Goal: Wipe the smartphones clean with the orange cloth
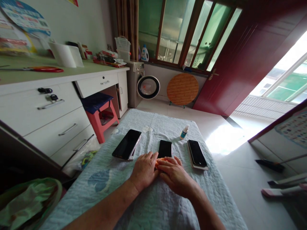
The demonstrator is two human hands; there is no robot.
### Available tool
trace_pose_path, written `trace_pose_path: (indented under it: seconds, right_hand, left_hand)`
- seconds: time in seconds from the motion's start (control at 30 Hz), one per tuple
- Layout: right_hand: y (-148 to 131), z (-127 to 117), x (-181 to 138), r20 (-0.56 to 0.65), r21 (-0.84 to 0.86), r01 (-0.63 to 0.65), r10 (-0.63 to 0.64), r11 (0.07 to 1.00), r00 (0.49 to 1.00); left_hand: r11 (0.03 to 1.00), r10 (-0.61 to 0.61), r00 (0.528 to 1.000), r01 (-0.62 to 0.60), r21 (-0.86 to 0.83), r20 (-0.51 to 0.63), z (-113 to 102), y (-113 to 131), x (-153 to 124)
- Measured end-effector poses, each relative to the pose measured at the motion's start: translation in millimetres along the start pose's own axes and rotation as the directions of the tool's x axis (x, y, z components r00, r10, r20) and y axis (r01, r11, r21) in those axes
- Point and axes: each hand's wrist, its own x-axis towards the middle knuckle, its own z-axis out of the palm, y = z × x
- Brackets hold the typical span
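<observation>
While both hands rest on the pale blue quilted cloth (153, 204) over the table, the head view takes in a tiled room. White desk (55, 108) far left of the hands, red stool (102, 116) under it, washing machine (144, 84) and round wooden tabletop (182, 89) well beyond, dark red door (240, 64) beyond right.

Left hand (144, 171) flat, palm down, fingers straight and close together. Right hand (174, 174) flat too, fingers slightly spread, tips meeting the left hand. Small orange thing (157, 164) sits between them, mostly hidden, both hands touching it; cannot tell what it is.

Middle phone (165, 149) just beyond the fingertips. Left phone (127, 144) beyond-left of the left hand. Right phone (197, 154) beyond-right of the right hand. Spray bottle (184, 132) farther beyond, between middle and right phones.
</observation>
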Motion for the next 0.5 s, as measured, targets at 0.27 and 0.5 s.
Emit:
trace_pose_path:
  seconds: [0.27,0.5]
  right_hand:
    - [14.8,-5.7,-3.6,0.009,0.012,-0.042,0.042,0.999,0.999]
    - [19.8,-8.1,-4.4,0.009,-0.016,-0.013,0.013,1.000,1.000]
  left_hand:
    - [1.000,0.002,1.000,-0.002,-0.005,-0.013,1.5,-1.3,-0.5]
    - [1.000,-0.009,1.000,0.009,0.002,0.005,1.3,-1.5,-0.5]
